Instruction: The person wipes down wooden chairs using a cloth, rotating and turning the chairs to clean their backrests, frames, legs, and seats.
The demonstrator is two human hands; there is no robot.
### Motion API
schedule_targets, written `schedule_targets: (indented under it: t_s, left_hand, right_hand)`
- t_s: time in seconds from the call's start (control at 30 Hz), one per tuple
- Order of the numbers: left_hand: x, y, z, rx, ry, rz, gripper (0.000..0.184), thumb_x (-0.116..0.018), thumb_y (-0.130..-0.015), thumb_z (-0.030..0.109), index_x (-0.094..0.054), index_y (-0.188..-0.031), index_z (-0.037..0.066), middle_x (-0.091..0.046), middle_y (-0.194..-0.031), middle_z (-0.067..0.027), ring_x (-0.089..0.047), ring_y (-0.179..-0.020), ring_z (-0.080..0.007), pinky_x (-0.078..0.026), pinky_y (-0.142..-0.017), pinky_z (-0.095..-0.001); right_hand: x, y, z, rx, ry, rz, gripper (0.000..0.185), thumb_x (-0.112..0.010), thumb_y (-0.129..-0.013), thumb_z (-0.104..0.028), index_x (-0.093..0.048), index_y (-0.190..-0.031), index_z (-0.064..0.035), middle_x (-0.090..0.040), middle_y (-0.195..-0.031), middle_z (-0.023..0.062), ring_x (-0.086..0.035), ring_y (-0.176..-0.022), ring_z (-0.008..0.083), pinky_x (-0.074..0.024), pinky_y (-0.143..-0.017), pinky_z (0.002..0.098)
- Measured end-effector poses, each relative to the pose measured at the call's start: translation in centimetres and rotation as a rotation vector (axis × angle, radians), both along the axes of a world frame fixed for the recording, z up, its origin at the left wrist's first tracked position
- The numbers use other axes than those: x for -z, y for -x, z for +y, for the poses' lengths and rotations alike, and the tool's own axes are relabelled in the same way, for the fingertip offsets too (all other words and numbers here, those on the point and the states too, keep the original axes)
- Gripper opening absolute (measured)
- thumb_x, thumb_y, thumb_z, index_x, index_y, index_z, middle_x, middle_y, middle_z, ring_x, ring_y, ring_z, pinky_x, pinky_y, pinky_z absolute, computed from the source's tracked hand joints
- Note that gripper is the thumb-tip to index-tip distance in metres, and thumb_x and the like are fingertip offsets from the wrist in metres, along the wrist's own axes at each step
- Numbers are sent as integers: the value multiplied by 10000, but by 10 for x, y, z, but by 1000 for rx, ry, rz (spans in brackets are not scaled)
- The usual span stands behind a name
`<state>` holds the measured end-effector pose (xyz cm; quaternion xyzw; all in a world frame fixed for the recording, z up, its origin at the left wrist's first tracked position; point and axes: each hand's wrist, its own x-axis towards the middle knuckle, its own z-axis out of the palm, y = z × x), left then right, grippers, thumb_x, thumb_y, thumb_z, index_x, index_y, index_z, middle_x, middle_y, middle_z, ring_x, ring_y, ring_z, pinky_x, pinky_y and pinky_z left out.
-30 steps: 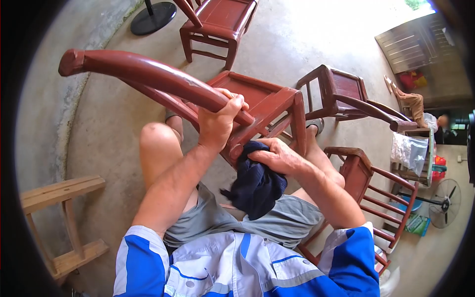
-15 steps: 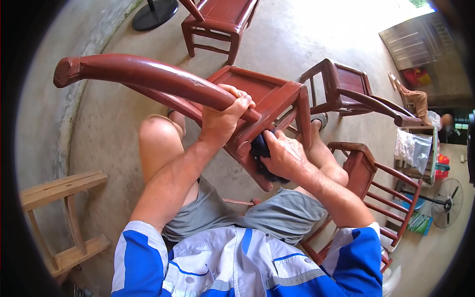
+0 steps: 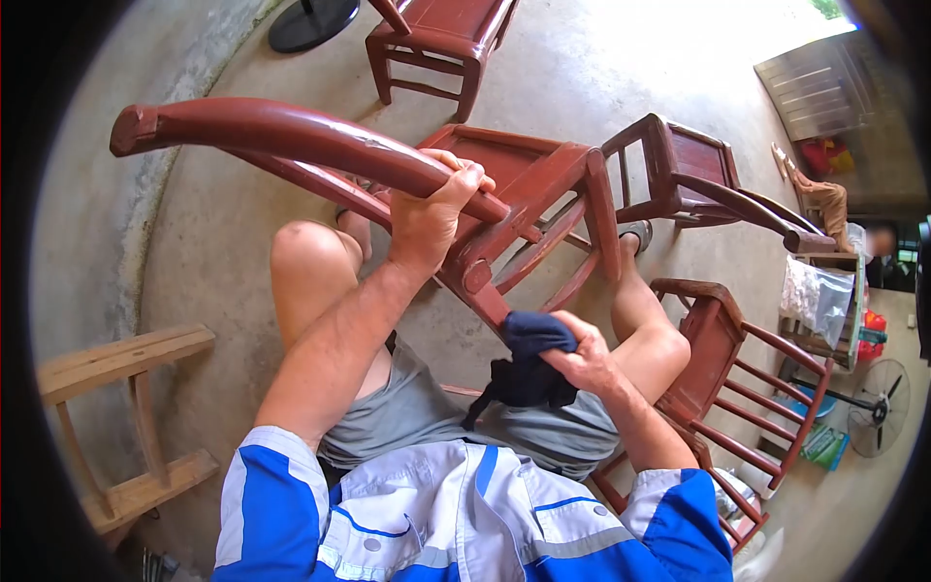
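A reddish-brown wooden chair point(image 3: 533, 199) is tilted in front of me, its thick curved rail pointing to the upper left. My left hand point(image 3: 432, 218) is wrapped round that chair near the lower end of the rail. In my right hand point(image 3: 585, 357) is a dark navy cloth point(image 3: 533, 364), bunched up with a loose part hanging down over my shorts. The cloth lies against the end of a chair leg, and covers it. Whether it presses on the wood I cannot tell.
More red-brown chairs stand around: one at the top point(image 3: 441, 44), one at the right point(image 3: 679, 175), one by my right knee point(image 3: 713, 359). A bare wooden frame point(image 3: 136, 373) is at the left. A fan point(image 3: 878, 407) and a person point(image 3: 881, 254) are at the far right.
My right hand has drawn the cloth down and toward me, from the chair's side rail to the end of its leg. The left hand keeps its grip.
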<state>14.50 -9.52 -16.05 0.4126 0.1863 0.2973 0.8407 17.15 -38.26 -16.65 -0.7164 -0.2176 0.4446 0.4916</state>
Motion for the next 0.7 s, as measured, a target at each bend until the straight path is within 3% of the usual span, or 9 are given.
schedule_targets:
  t_s: [0.03,0.07,0.13,0.27,0.33,0.4,0.5,0.6,0.7]
  left_hand:
    - [1,-1,-1,-24,16,-17,108,-722,-917,26,-617,-927,50,-690,-869,-75,-714,-832,-170,-595,-799,-341]
    - [2,-1,-1,0,3,-16,113,-704,-926,14,-604,-962,55,-680,-897,-75,-714,-864,-185,-592,-829,-357]
    - [4,2,3,39,-21,-14,145,-668,-945,-10,-578,-1032,64,-659,-954,-75,-712,-928,-216,-587,-890,-390]
    - [2,1,2,15,23,-11,123,-686,-933,1,-596,-994,58,-670,-930,-79,-712,-895,-201,-590,-856,-371]
    - [-3,-1,-1,-43,58,-8,97,-724,-915,32,-629,-921,52,-691,-861,-83,-711,-830,-175,-586,-802,-342]
    - [-3,-3,4,-60,47,16,93,-722,-916,41,-629,-928,40,-693,-853,-91,-709,-819,-177,-579,-799,-337]
    - [-3,-4,10,-64,54,20,96,-718,-916,48,-627,-936,23,-694,-840,-102,-705,-804,-181,-569,-795,-330]
    - [5,-2,18,-15,48,40,159,-675,-935,32,-551,-1035,43,-679,-894,-125,-715,-894,-236,-609,-823,-380]
    - [3,-2,22,-7,59,27,155,-671,-939,39,-554,-1041,39,-684,-896,-128,-713,-880,-239,-595,-863,-382]
  right_hand:
    - [-2,-4,1,33,-13,-94,348,-731,-840,-32,-652,-1178,-5,-667,-1014,62,-633,-997,129,-514,-895,297]
    - [-5,-8,3,99,-47,-194,377,-722,-810,0,-653,-1180,-10,-686,-1030,95,-665,-992,181,-522,-897,314]
    - [-23,-21,25,96,-94,-703,465,-759,-767,-17,-636,-1216,-20,-671,-1057,135,-690,-972,292,-551,-870,363]
    - [-44,-31,73,-91,206,-1112,579,-825,-745,-158,-606,-1278,-102,-616,-1085,158,-669,-952,393,-570,-783,470]
    - [-33,-25,88,-22,352,-1017,534,-815,-754,-173,-619,-1248,-122,-623,-1097,168,-672,-947,394,-576,-797,467]
    - [-20,-21,80,-180,68,-855,472,-802,-759,-177,-639,-1192,-86,-641,-1042,188,-672,-941,411,-575,-830,470]
    - [-19,3,67,-91,49,-663,411,-793,-767,-173,-671,-1149,-85,-658,-1016,191,-669,-962,412,-563,-851,472]
    - [-2,-20,30,-234,244,-630,417,-794,-766,-177,-669,-1151,-79,-660,-1020,190,-670,-970,413,-557,-869,476]
    - [11,-48,-6,-101,326,-791,421,-798,-763,-171,-668,-1152,-76,-673,-1042,190,-668,-996,407,-552,-884,476]
